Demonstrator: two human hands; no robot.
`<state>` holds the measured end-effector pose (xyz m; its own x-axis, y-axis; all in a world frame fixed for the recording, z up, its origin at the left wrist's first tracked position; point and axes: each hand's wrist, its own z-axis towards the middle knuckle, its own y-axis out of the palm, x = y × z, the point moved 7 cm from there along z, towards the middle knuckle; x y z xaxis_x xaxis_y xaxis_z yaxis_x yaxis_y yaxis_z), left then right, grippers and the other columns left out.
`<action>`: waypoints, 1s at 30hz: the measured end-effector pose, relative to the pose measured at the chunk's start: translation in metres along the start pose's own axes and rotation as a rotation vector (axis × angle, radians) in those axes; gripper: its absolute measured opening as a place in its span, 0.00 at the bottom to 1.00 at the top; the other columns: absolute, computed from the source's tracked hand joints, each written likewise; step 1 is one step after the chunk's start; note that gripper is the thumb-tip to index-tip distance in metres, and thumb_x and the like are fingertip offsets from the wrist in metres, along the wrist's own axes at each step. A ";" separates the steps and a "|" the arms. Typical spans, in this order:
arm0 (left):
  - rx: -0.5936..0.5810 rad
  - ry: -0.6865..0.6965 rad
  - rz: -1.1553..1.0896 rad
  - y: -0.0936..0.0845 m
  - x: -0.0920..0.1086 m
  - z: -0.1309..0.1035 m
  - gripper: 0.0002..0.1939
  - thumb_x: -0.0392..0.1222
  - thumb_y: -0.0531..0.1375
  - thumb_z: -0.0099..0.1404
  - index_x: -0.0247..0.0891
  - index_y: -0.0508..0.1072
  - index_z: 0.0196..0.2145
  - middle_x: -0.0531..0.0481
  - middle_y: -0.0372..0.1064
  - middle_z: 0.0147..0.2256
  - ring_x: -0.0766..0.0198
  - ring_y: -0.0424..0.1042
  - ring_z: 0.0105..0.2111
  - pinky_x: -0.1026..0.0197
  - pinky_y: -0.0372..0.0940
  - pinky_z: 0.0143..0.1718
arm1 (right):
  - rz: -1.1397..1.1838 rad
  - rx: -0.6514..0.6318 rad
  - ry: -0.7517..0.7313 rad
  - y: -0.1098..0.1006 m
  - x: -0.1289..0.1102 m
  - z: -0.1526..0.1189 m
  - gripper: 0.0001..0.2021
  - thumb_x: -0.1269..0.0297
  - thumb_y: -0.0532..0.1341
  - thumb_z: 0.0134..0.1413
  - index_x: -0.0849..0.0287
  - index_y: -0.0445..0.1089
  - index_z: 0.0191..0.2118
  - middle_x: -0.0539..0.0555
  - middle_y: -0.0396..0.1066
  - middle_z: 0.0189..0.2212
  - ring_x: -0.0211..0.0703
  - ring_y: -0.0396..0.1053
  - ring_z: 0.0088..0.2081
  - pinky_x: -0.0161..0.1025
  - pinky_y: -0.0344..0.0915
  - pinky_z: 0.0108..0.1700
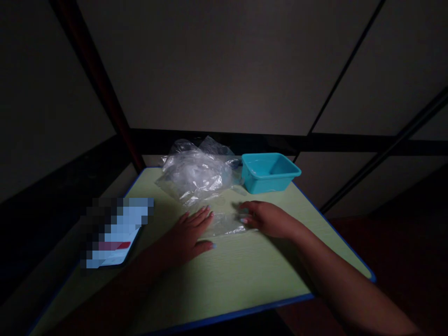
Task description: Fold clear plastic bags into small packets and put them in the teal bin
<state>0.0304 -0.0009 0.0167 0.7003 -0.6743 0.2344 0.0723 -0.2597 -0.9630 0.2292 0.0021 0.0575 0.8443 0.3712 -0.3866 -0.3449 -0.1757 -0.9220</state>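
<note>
A clear plastic bag (226, 225) lies flat on the table between my hands. My left hand (194, 233) rests palm down at the bag's left end, fingers stretched out and thumb apart. At the right end, my right hand (268, 218) has its fingers bent and its thumb near the bag's edge. Whether those fingertips pinch the plastic or only touch it, I cannot make out. Just beyond both hands sits a crumpled heap of clear plastic bags (198, 172).
A turquoise plastic basket (269, 182) stands at the back right of the pale green table (224, 280), which has a blue edge. On the left lies a phone (122, 233) with a lit screen, partly blurred out. Panelled walls (217, 70) rise behind the table.
</note>
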 end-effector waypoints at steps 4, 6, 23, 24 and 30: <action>0.037 0.006 0.025 -0.001 0.000 0.002 0.36 0.55 0.51 0.69 0.37 0.46 0.68 0.39 0.35 0.68 0.48 0.38 0.68 0.38 0.43 0.63 | -0.048 0.067 0.135 -0.003 0.010 0.005 0.11 0.63 0.59 0.59 0.60 0.72 0.46 0.57 0.75 0.33 0.43 0.67 0.30 0.36 0.55 0.31; 0.064 0.008 0.017 -0.004 0.000 0.002 0.37 0.55 0.52 0.69 0.36 0.46 0.68 0.37 0.37 0.67 0.47 0.39 0.67 0.37 0.44 0.63 | -0.049 0.056 0.149 0.000 0.013 0.007 0.07 0.64 0.59 0.58 0.60 0.73 0.38 0.55 0.73 0.28 0.40 0.64 0.27 0.35 0.51 0.29; 0.059 0.230 -0.012 -0.007 0.018 0.002 0.41 0.63 0.57 0.63 0.48 0.47 0.67 0.41 0.38 0.68 0.43 0.41 0.67 0.32 0.34 0.62 | -0.016 0.105 0.253 0.004 0.025 0.018 0.06 0.71 0.57 0.58 0.62 0.72 0.35 0.57 0.75 0.29 0.40 0.66 0.28 0.35 0.51 0.29; 0.051 0.241 -0.023 -0.007 0.020 0.001 0.41 0.64 0.56 0.63 0.49 0.47 0.67 0.41 0.37 0.68 0.43 0.41 0.67 0.33 0.34 0.62 | -0.015 0.107 0.260 0.004 0.026 0.019 0.07 0.71 0.57 0.58 0.62 0.72 0.35 0.56 0.75 0.28 0.40 0.66 0.27 0.35 0.51 0.29; -0.005 0.214 -0.043 0.002 0.019 0.001 0.41 0.66 0.56 0.62 0.52 0.46 0.67 0.40 0.36 0.68 0.43 0.40 0.67 0.33 0.36 0.62 | -0.014 0.119 0.284 0.006 0.029 0.021 0.08 0.66 0.57 0.61 0.61 0.73 0.37 0.56 0.74 0.25 0.41 0.67 0.25 0.35 0.51 0.28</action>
<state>0.0446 -0.0134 0.0193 0.5301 -0.7935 0.2990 0.0953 -0.2946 -0.9508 0.2429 0.0309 0.0400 0.9243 0.1005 -0.3681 -0.3638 -0.0586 -0.9296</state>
